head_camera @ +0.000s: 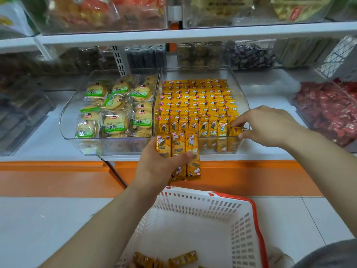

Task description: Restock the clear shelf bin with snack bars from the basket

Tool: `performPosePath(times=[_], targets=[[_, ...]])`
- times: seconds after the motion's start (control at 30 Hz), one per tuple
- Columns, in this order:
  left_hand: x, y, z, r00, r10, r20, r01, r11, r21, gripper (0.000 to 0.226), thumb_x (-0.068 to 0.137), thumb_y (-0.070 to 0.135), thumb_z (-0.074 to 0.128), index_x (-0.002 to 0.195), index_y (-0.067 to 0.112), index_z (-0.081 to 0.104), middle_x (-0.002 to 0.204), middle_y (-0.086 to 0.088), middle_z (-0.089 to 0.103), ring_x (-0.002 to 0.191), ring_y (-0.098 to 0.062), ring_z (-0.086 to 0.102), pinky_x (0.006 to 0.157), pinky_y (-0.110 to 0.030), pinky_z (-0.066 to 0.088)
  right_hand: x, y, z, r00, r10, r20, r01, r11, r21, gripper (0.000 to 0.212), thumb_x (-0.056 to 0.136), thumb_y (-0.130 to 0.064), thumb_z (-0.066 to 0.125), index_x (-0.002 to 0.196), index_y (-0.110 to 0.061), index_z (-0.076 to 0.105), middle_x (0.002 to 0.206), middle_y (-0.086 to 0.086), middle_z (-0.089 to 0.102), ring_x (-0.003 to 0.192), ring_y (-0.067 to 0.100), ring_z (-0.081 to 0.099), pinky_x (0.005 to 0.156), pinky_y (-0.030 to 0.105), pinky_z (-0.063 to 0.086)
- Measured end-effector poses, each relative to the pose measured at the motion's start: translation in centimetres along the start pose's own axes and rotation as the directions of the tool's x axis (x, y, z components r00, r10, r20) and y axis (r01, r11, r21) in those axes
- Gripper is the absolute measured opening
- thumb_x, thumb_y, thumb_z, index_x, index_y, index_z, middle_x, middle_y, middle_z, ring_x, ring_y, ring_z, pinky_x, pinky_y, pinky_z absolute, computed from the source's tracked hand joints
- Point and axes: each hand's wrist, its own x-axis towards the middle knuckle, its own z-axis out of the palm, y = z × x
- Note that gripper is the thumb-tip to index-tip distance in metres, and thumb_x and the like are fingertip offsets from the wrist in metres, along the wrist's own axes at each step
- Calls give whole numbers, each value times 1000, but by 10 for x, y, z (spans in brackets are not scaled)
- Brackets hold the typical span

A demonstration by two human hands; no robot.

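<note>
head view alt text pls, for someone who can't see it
A person's right hand pinches a yellow snack bar at the front right of a nearly full clear bin, while the left hand grips a bunch of bars in front of it. Below, a white basket holds a few bars.

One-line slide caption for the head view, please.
Right hand pinches a snack bar at the front-right corner of the clear bin; left hand grips several more bars above the basket.
</note>
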Motion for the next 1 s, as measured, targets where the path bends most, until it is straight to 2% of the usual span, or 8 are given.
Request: performPosePath(times=[0.17, 0.4, 0.53, 0.6, 0.67, 0.73, 0.83, 1.0], targets=[[0, -1, 0, 1000, -2, 9, 2, 1000, -2, 43, 74, 27, 89, 111, 32, 67, 94, 9, 80, 84, -14, 79, 64, -28, 63, -3, -8, 6, 988, -67, 141, 85, 988, -130, 51, 91, -68, 47, 131, -40, 57, 134, -9, 52, 121, 19, 54, 85, 40, 52], [2, -2, 4, 1000, -11, 14, 11, 1000, -2, 44, 74, 27, 89, 112, 35, 66, 96, 12, 80, 87, -12, 78, 71, -32, 64, -7, -10, 15, 990, -50, 132, 65, 991, -117, 69, 92, -62, 51, 151, -34, 33, 152, -9, 34, 131, 22, 49, 91, 41, 50], [3, -1, 6, 1000, -22, 16, 22, 1000, -7, 47, 73, 29, 90, 113, 35, 66, 97, 12, 80, 89, -12, 78, 78, -38, 64, -18, -8, 9, 986, -54, -160, 37, 994, -104, 59, 90, -58, 56, 143, -38, 43, 141, -11, 46, 117, 21, 59, 76, 36, 46], [2, -1, 8, 999, -28, 29, 28, 999, -15, 49, 74, 28, 90, 116, 34, 66, 100, 8, 80, 91, -16, 78, 84, -45, 64, -25, -17, 7, 941, -59, -333, 96, 991, 97, 44, 87, -55, 58, 128, -39, 57, 124, -15, 58, 98, 13, 63, 70, 30, 41], [0, 0, 11, 999, -23, 47, 24, 1000, -18, 51, 74, 27, 90, 118, 31, 66, 103, 5, 80, 94, -19, 78, 86, -48, 62, -31, -35, 9, 957, -21, -289, 169, 851, 497, 35, 85, -54, 60, 117, -40, 64, 107, -20, 65, 81, 1, 63, 67, 27, 44], [-3, 0, 14, 997, -10, 73, 11, 1000, -14, 51, 75, 26, 90, 121, 29, 66, 105, 3, 80, 96, -21, 78, 87, -50, 62, -36, -54, 14, 993, -43, -108, 111, 615, 780, 34, 90, -48, 61, 123, -39, 62, 102, -19, 66, 82, 1, 66, 72, 25, 50], [-6, 0, 17, 993, 13, 119, -9, 999, -31, 50, 77, 22, 89, 121, 27, 66, 106, -1, 80, 95, -24, 78, 84, -48, 63, -36, -70, 19, 993, -119, 9, 49, 475, 878, 33, 98, -38, 58, 131, -40, 58, 103, -11, 65, 81, 4, 68, 67, 26, 57], [-6, 1, 16, 994, -13, 110, 15, 1000, -14, 46, 78, 26, 87, 119, 26, 67, 103, -2, 80, 95, -24, 78, 83, -49, 63, -30, -59, 13, 993, -105, 50, -10, 351, 936, 24, 92, -28, 69, 115, -37, 66, 93, -5, 73, 68, 3, 68, 58, 24, 54]])
